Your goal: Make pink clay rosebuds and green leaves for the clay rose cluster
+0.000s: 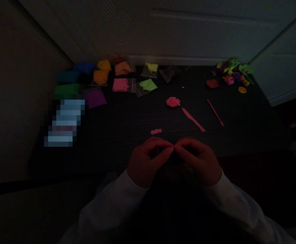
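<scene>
My left hand and my right hand meet fingertip to fingertip near the front of the table, both closed in a pinch. Whatever lies between the fingertips is too small and dark to make out. Just beyond my left hand is a short row of flat pink clay discs, joined side by side. Farther back sits a pink clay flower with many small petals. A pink plastic clay knife lies slanted beyond my right hand. To its right rests a thin pink modelling stick.
Bagged clay stands along the back left, including a pink pack, a light green one and a purple one. A blurred bright panel is at left. Colourful clay figures crowd the back right corner. The dark table meets a pale panel behind.
</scene>
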A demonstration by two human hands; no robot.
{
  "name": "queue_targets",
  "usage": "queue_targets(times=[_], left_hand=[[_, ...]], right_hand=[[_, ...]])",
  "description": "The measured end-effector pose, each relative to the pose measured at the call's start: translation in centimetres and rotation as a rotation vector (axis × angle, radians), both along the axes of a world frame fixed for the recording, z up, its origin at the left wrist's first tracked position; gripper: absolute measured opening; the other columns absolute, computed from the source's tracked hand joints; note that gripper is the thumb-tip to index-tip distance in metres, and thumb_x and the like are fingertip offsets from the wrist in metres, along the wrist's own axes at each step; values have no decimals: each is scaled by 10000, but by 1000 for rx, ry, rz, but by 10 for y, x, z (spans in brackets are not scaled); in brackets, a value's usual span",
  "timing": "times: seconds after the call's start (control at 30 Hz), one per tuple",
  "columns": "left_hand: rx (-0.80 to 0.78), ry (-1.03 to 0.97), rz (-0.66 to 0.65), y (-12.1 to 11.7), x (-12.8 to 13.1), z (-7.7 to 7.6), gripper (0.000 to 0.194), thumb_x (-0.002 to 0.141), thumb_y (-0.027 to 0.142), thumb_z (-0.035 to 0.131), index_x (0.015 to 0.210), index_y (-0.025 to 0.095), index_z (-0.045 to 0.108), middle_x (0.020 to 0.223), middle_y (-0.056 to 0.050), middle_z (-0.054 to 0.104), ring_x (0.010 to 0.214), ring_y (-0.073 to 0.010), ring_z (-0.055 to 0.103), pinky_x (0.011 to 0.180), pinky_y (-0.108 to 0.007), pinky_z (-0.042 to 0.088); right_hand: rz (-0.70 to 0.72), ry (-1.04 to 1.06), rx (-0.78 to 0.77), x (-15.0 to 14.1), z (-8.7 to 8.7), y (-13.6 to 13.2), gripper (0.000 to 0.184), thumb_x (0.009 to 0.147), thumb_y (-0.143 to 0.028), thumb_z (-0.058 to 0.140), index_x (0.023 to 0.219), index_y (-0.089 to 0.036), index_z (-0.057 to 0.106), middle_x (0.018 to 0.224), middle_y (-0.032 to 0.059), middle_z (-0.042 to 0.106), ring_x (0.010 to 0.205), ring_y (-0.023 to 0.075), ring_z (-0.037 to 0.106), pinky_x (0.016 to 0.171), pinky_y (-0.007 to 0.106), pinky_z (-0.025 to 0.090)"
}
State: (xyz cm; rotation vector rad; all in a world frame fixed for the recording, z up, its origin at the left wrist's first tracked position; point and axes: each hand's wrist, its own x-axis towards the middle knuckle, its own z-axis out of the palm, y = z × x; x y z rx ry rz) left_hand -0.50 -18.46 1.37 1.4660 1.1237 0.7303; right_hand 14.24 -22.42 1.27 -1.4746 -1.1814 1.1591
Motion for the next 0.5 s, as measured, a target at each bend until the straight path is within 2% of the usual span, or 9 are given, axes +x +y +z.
queue_targets(times=[0.17, 0.5], left_hand=[[-55, -18, -16, 0, -2, -1, 121, 690, 294, 591, 747, 193, 625, 773, 0, 604, 722, -126, 545, 614, -233, 409], [-120, -30, 6, 1, -2, -2, 137, 680, 298, 596, 745, 182, 628, 759, -1, 616, 706, -116, 545, 601, -215, 413]], right_hand=[[5, 122, -71, -2, -1, 2, 98, 697, -293, 597, 716, -197, 597, 670, -21, 574, 634, 90, 520, 593, 220, 426], [2, 127, -126, -7, -2, 3, 132, 706, -309, 573, 696, -178, 571, 658, -12, 531, 614, 86, 473, 580, 221, 396]])
